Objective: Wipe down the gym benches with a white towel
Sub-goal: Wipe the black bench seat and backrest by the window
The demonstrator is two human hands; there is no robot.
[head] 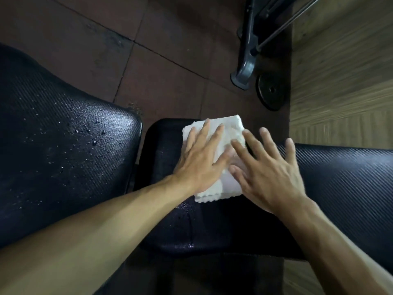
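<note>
We see a folded white towel (214, 158) lying flat on the narrow black seat pad (174, 222) of a gym bench, toward the pad's twelve o'clock end; its scalloped near edge points to six o'clock. Our left hand (202, 160) lies palm down on the towel's left half, fingers straight and spread toward one o'clock, pressing the cloth rather than gripping it; our right hand (268, 169) is also flat and spread wide, its thumb and forefinger resting on the towel's right edge while the other fingers reach out over the long back pad (340, 182) that runs off toward three o'clock. Neither hand curls round anything (both are somewhat blurred).

At nine o'clock of the towel sits a second, wider black pad (59, 145), apart from the seat pad by a dark gap; water droplets (89, 133) bead over its woven-textured surface, and a wet sheen shows on the seat pad just at six o'clock of the towel.

Beyond, at twelve o'clock, are dark reddish rubber floor tiles (165, 67); at one o'clock stands a grey machine foot (244, 75) with a black weight plate (271, 90) just beside it; wood-grain flooring (344, 81) fills the two o'clock side.
</note>
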